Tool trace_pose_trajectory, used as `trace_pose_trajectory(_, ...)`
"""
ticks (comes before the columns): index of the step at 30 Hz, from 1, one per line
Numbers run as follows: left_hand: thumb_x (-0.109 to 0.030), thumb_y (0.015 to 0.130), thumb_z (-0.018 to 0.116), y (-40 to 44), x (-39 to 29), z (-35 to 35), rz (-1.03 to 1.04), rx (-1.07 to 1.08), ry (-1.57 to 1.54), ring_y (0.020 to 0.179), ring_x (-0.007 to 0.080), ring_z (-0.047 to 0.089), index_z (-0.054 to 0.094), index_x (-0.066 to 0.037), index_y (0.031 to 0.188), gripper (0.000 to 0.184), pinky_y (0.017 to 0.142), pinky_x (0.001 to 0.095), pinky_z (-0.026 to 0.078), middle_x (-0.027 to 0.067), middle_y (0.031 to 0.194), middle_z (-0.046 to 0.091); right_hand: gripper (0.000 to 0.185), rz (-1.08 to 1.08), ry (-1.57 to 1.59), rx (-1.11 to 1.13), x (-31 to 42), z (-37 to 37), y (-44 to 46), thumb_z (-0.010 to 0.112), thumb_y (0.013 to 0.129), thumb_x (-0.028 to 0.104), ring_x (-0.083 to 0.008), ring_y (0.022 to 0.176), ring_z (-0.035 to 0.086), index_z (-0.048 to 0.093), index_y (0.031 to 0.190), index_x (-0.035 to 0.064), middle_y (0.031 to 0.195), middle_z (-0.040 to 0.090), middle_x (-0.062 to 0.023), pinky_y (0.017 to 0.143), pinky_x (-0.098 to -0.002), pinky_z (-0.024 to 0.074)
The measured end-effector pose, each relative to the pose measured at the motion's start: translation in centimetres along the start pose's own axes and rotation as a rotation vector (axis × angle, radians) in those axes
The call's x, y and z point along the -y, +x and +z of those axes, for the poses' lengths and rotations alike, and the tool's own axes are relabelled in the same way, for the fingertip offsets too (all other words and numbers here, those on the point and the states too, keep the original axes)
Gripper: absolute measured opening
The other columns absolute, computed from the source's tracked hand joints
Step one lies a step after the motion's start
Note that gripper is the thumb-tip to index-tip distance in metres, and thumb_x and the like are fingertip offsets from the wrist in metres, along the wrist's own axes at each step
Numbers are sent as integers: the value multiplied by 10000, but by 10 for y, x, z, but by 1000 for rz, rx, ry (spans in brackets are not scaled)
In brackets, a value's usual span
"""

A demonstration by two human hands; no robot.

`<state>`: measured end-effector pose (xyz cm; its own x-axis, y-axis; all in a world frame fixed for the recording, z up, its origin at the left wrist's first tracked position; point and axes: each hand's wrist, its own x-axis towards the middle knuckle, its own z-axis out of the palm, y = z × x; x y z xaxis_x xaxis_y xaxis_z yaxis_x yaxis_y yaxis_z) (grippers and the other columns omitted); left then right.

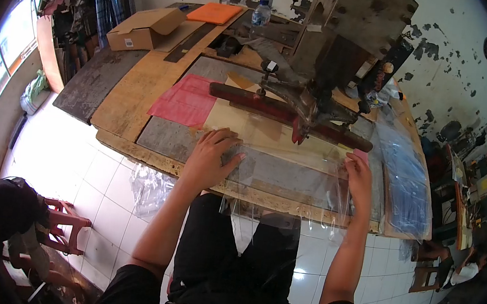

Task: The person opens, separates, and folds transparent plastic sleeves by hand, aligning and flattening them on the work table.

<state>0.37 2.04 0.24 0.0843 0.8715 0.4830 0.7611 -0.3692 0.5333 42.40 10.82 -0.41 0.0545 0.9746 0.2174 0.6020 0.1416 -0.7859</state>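
Note:
A clear plastic sheet [287, 182] lies across the front of the work table and hangs over its edge towards my lap. My left hand [217, 154] rests on the sheet's left part with its fingers spread. At the right end, my right hand [358, 178] has its fingers bent together on the plastic, which hangs in folds beside it. Just beyond both hands runs the long reddish-brown bar [243, 98] of a press machine [313, 97]. A pale yellow board [246, 123] lies under the plastic and the bar, next to a pink sheet [184, 100] on the left.
A cardboard box [144, 28], an orange pad [214, 13] and a water bottle [261, 14] stand at the back. Bluish plastic sheets [405, 173] cover the table's right side. One person [14, 218] sits low at left; another [466, 270] is at far right.

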Motion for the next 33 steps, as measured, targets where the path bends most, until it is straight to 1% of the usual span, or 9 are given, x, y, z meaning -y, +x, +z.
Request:
trace_pose_trajectory(5, -265, 944, 753, 1, 5, 3, 23, 9, -57, 1338, 368, 571, 677, -47, 1319, 440, 1160, 463, 410, 179, 1379, 646, 346, -64, -1, -97, 14, 6, -28, 702, 1008, 165, -118, 755, 600, 688, 1330, 40, 1003, 690, -47, 711, -301, 494)
trace_pose_trajectory(7, -262, 948, 752, 0, 6, 1, 32, 28, -103, 1333, 373, 577, 659, -40, 1339, 459, 1152, 452, 419, 185, 1375, 647, 338, -87, 205, -173, 32, 7, -58, 706, 995, 94, -95, 731, 595, 689, 1327, 34, 1019, 683, -37, 684, -255, 475)
trace_pose_trajectory(10, -228, 983, 726, -3, 0, -4, -63, 27, -228, 1261, 302, 632, 633, -52, 1376, 441, 1059, 399, 496, 151, 1354, 663, 316, -113, 279, -279, 46, 0, -103, 692, 999, 67, -86, 726, 600, 695, 1314, 33, 1057, 687, -36, 655, -228, 471)
trace_pose_trajectory(12, -188, 1025, 685, -7, -6, -4, -343, 10, -685, 1136, 212, 670, 604, -52, 1415, 420, 943, 335, 543, 127, 1330, 667, 312, -139, 345, -331, 53, -6, -128, 692, 997, 55, -84, 725, 601, 698, 1309, 35, 1059, 685, -39, 630, -223, 469)
trace_pose_trajectory(13, -188, 1025, 685, -10, -11, -2, -337, 13, -688, 1136, 212, 670, 604, -52, 1415, 420, 943, 335, 543, 127, 1330, 667, 309, -161, 410, -377, 56, -9, -137, 692, 994, 43, -81, 723, 602, 701, 1303, 38, 1061, 684, -41, 605, -218, 467)
trace_pose_trajectory(15, -224, 1043, 683, -18, -22, 3, -402, -179, -1078, 999, 127, 693, 608, -35, 1408, 417, 833, 283, 569, 111, 1303, 672, 312, -213, 413, -405, 62, -15, -151, 697, 987, 30, -79, 710, 598, 702, 1300, 34, 1061, 685, -49, 583, -215, 463)
trace_pose_trajectory(18, -233, 1063, 656, -27, -42, -10, -485, -85, -1188, 944, 157, 718, 626, 16, 1360, 389, 813, 296, 576, 115, 1213, 723, 317, -289, 430, -445, 76, -22, -161, 709, 976, 15, -75, 682, 589, 700, 1294, 18, 1056, 692, -67, 553, -210, 455)
trace_pose_trajectory(24, -260, 1091, 607, -27, -74, -55, -329, -13, -1041, 833, 182, 744, 707, 60, 1131, 338, 771, 306, 584, 142, 966, 778, 320, -357, 525, -500, 99, -39, -165, 713, 986, 39, -67, 652, 573, 685, 1299, -19, 1037, 705, -94, 529, -206, 440)
trace_pose_trajectory(33, -163, 1074, 625, -20, -105, -94, -155, -28, -967, 816, 183, 732, 720, 84, 1081, 265, 760, 309, 590, 158, 954, 775, 348, -339, 538, -532, 105, -46, -165, 704, 1008, 94, -45, 673, 538, 672, 1339, -8, 1104, 697, -99, 525, -187, 409)
